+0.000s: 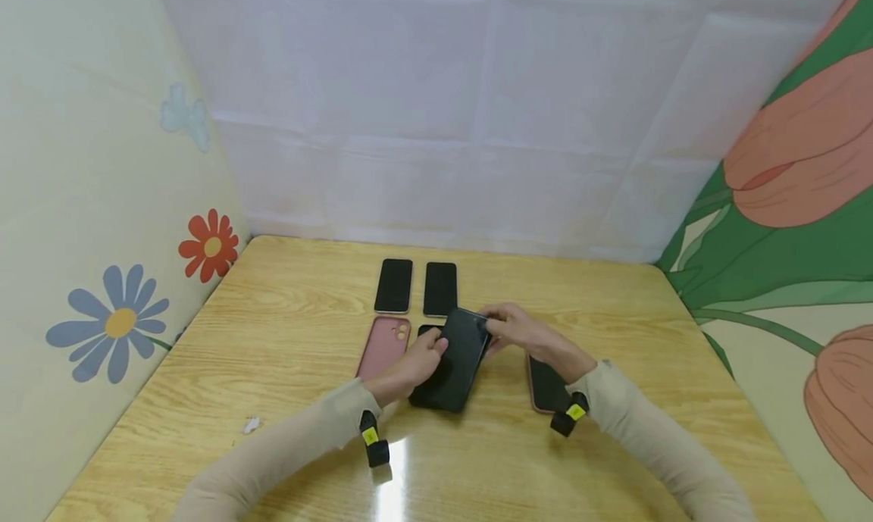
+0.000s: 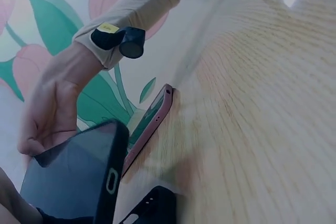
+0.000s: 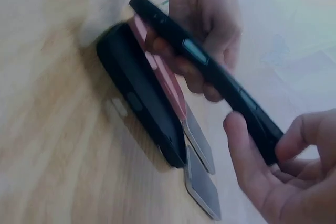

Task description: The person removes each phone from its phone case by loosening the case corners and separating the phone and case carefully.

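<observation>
A phone in a black case [image 1: 461, 359] is held tilted above the table between both hands. My left hand [image 1: 417, 361] grips its left edge, thumb over the front and fingers underneath. At its far right corner, my right hand [image 1: 514, 329] pinches the case; the right wrist view shows thumb and fingers of this hand [image 3: 283, 166] at that end. Under the held phone lies an empty black phone case [image 3: 139, 85], mostly covered in the head view. Left of it is a pink phone case [image 1: 383, 346] with camera holes.
Two dark phones [image 1: 393, 286] lie side by side toward the back. A phone in a pink case [image 1: 546, 384] rests on the right, partly behind the right forearm. A small white scrap [image 1: 251, 425] is on the wooden table [image 1: 300, 295] at left.
</observation>
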{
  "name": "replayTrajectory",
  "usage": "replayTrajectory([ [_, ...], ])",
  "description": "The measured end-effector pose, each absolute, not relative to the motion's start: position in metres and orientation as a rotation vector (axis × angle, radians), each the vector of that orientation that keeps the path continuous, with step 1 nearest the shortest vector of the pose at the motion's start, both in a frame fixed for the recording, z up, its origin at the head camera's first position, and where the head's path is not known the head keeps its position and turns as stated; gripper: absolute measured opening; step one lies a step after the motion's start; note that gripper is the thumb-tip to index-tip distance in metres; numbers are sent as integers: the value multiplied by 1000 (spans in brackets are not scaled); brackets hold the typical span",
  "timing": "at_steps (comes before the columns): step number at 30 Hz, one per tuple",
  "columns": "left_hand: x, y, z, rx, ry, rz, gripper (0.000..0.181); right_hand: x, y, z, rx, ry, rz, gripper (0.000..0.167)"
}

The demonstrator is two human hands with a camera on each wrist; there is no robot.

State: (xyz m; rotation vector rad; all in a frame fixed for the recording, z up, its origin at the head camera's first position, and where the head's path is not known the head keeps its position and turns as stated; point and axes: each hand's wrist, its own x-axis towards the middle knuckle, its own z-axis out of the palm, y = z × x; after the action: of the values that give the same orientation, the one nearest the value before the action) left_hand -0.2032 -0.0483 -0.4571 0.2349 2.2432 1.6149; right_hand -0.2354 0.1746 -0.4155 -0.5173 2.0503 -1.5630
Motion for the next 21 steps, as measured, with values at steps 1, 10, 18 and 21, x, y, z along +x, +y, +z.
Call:
replayTrajectory([
  [1, -204, -49, -457, 230, 2242, 1616, 19, -236, 175, -414, -513, 2039, -1564, 37],
  [10, -204, -52, -461, 217, 2226, 1647, 27, -235, 176, -412, -486, 2002, -1576, 43],
  [18, -204, -52, -465, 199, 2224, 1662, 29, -235, 174, -416, -460, 2030, -1599, 43],
  [21, -205, -51, -466, 222, 2253, 1664, 24, -234, 173, -418, -416, 2038, -1620, 43],
])
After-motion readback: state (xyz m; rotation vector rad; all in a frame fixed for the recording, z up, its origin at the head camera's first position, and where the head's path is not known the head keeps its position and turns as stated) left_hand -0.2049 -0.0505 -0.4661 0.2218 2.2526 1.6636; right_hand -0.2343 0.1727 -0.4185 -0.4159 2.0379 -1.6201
